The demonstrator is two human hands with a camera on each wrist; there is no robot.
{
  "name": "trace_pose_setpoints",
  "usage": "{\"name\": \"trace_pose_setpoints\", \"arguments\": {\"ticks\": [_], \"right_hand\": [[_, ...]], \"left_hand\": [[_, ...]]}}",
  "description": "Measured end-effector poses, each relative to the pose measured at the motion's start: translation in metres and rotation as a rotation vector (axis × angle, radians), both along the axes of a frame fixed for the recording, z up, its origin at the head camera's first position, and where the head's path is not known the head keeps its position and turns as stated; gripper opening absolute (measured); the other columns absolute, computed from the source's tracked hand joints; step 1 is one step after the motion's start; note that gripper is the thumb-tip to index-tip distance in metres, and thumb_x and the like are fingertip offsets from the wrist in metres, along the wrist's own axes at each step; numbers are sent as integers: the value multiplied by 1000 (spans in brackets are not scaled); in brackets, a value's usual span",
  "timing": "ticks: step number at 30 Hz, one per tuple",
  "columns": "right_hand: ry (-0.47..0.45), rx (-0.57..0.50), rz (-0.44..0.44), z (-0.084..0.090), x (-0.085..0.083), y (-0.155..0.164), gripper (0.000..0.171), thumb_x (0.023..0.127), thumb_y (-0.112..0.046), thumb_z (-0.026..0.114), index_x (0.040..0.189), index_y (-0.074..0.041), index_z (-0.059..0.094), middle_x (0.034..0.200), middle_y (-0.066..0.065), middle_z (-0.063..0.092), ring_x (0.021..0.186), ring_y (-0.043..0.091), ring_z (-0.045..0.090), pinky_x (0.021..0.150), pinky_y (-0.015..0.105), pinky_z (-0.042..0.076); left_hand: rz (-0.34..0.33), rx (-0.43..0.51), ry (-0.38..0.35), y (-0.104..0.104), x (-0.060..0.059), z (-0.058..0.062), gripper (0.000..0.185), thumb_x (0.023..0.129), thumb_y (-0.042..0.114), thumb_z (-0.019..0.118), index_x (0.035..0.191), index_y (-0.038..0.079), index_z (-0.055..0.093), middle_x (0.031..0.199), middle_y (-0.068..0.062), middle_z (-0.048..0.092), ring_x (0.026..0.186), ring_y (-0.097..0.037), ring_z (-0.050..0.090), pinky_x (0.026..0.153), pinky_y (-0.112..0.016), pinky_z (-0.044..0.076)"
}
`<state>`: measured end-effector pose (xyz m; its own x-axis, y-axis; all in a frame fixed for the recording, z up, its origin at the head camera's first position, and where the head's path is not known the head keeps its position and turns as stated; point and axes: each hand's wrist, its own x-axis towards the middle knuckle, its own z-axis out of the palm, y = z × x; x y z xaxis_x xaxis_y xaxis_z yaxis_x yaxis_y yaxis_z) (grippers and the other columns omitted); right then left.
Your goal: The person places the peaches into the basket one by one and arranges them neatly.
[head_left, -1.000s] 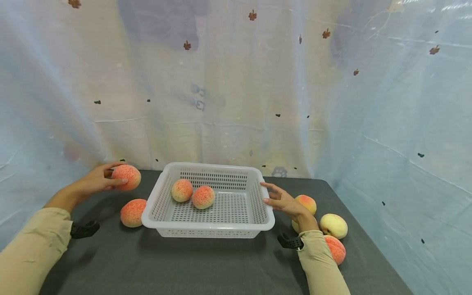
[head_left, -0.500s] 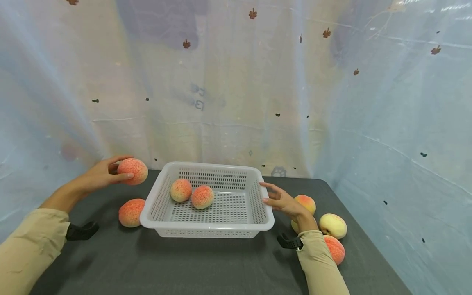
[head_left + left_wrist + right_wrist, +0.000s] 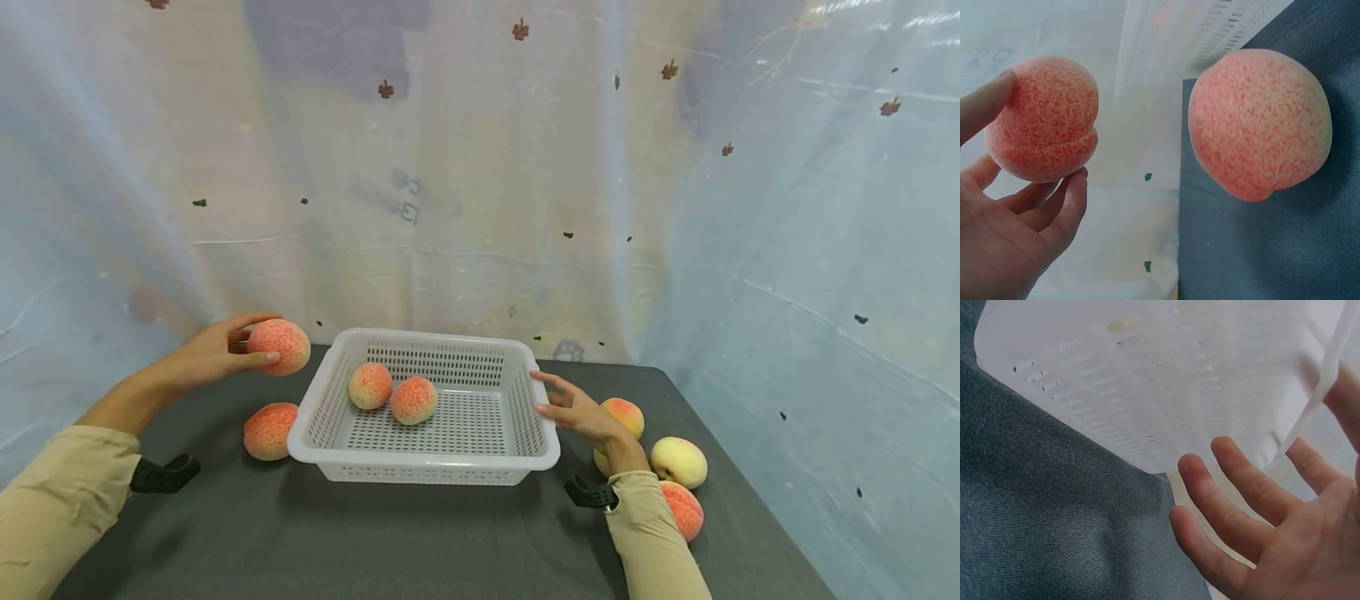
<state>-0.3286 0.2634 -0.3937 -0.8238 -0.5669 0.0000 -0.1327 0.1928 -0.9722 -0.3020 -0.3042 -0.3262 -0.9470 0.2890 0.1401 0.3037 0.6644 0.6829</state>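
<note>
From the head view I see my left hand (image 3: 213, 354) at the middle left of the frame, lifted off the dark table (image 3: 420, 533), fingers and thumb curled round a held peach (image 3: 279, 347). That peach sits just left of and slightly above the far left corner of the white basket (image 3: 427, 465), apart from its rim. The left wrist view shows the same grip: the held peach (image 3: 1042, 128) in the upper left, thumb on top and fingers (image 3: 1054, 212) cupped beneath it, with a second fruit, the loose peach (image 3: 1259, 124), filling the upper right of that frame and lying on the table. In the head view the loose peach (image 3: 270, 431) lies on the table just beside the basket's left wall, below my left hand.

My right hand (image 3: 577, 410) is at centre right, fingers straight and spread wide, holding nothing; its fingertips lie at the basket's right rim. In the right wrist view the fingers (image 3: 1235, 500) are splayed right against the perforated wall of the basket (image 3: 1147, 375), though I cannot tell whether they press on it.

Inside the basket two peaches (image 3: 392, 393) lie touching each other in the far left part of the floor. Three more fruits, the right-side peaches (image 3: 660, 458), lie on the table behind and beside my right wrist.
</note>
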Motion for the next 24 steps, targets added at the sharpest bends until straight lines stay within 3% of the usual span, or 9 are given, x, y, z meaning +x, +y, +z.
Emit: {"name": "trace_pose_setpoints", "arguments": {"ticks": [13,24], "right_hand": [[2,-5,-4,0,0,0,76,102,-17,61,163,-11,16,152,35,41,115,20,68,94,39,57],[-3,-1,-9,1,2,-1,77,101,-19,63,163,-12,17,152,35,41,116,21,68,95,40,57]], "left_hand": [[-101,41,28,29,9,10,71,100,26,64,158,6,28,145,-29,52,129,-50,53,97,-62,50],[-178,47,56,48,11,8,72,98,21,67,156,1,30,142,-28,56,124,-48,59,95,-59,53]]}}
